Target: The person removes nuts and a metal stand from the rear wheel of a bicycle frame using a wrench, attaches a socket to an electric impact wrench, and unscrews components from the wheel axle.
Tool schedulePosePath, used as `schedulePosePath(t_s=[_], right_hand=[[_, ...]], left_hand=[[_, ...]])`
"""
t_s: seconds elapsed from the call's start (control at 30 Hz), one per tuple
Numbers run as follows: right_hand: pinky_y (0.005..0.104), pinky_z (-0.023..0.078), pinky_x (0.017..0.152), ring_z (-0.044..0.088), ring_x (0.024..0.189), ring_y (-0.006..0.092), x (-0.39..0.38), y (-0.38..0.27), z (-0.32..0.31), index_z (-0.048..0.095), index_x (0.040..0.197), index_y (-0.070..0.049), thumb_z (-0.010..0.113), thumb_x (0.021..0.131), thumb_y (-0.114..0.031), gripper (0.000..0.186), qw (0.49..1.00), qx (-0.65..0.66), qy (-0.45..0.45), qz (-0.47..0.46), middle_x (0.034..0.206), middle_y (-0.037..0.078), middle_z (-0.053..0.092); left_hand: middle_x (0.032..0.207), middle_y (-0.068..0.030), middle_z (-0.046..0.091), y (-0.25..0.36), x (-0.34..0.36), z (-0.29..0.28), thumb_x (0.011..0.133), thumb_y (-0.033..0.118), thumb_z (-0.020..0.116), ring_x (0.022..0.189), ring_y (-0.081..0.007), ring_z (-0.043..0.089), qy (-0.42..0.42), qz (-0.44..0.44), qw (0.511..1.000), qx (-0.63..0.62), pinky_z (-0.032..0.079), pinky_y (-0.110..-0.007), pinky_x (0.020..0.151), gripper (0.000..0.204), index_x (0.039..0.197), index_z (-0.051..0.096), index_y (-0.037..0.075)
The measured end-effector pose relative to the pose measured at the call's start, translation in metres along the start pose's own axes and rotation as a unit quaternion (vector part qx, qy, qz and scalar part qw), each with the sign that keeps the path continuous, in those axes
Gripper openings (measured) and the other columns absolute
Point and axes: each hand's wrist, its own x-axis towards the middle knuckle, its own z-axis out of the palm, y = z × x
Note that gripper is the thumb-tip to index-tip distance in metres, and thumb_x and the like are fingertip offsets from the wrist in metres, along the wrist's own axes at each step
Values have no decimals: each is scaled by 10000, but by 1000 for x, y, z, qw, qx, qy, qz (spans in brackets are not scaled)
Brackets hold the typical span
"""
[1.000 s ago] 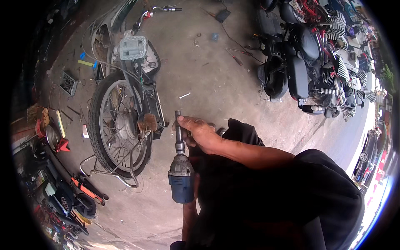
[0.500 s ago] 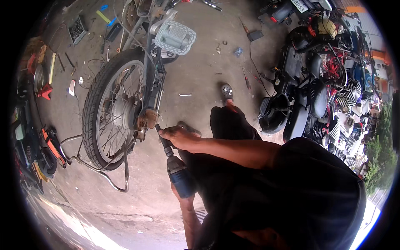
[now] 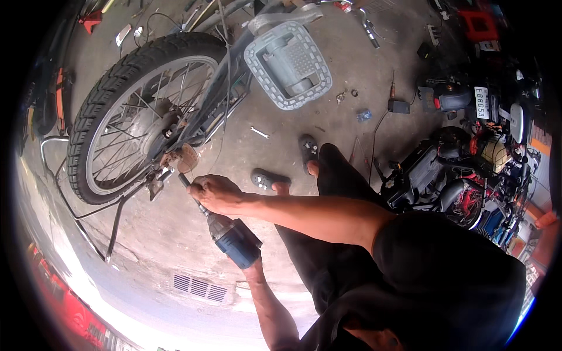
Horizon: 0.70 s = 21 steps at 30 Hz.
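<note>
My left hand (image 3: 254, 269) is closed round the rear of a dark blue impact wrench (image 3: 239, 243), mostly hidden behind the tool's body. Farther forward, my right hand (image 3: 213, 193) wraps its fingers round the wrench's long socket or extension. The tip of that shaft points at a rusty bracket (image 3: 186, 158) by the axle of a spoked wheel (image 3: 137, 126) with a knobby black tyre. Whether the tip touches the bracket, I cannot tell. Above the bracket, a grey plastic pedal-like plate (image 3: 288, 65) sticks out from the bike's frame.
A bent metal tube stand (image 3: 111, 231) reaches out beside the wheel. On the concrete floor lie an open-end spanner (image 3: 260, 133) and a black box with a cord (image 3: 398, 106). Parked scooters (image 3: 430, 164) crowd the right side. A floor grate (image 3: 199, 287) lies below the wrench.
The view has shifted and turned, so the wheel and pedal-like plate look larger and the wheel sits farther left. Both hands keep their hold on the impact wrench.
</note>
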Motion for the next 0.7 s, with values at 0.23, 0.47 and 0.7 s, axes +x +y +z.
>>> schedulePosePath(t_s=[0.23, 0.47, 0.7], right_hand=[[349, 481, 527, 594, 657, 255, 22, 5, -11, 530, 826, -39, 510, 803, -122, 89, 998, 54, -22, -23, 721, 87, 549], [398, 443, 568, 578, 666, 288, 31, 21, 2, 555, 810, -39, 477, 868, -268, 249, 974, -90, 89, -190, 714, 125, 569], [420, 422, 581, 559, 643, 303, 23, -5, -18, 552, 786, -21, 468, 882, -322, 327, 995, 91, 24, 20, 685, 154, 561]], left_hand=[[1262, -130, 432, 3, 26, 32, 876, 218, 559, 1121, -203, 448, 71, -122, 988, -57, 368, -354, 946, 579, 1343, 286, 12], [1313, -92, 413, -52, 25, 21, 879, 208, 504, 1183, -181, 413, 74, -105, 986, -105, 351, -339, 986, 570, 1380, 263, 85], [868, -31, 512, -63, 23, 8, 856, 115, 483, 715, -95, 463, 23, -72, 996, -53, 398, -232, 656, 479, 1306, 342, 27]])
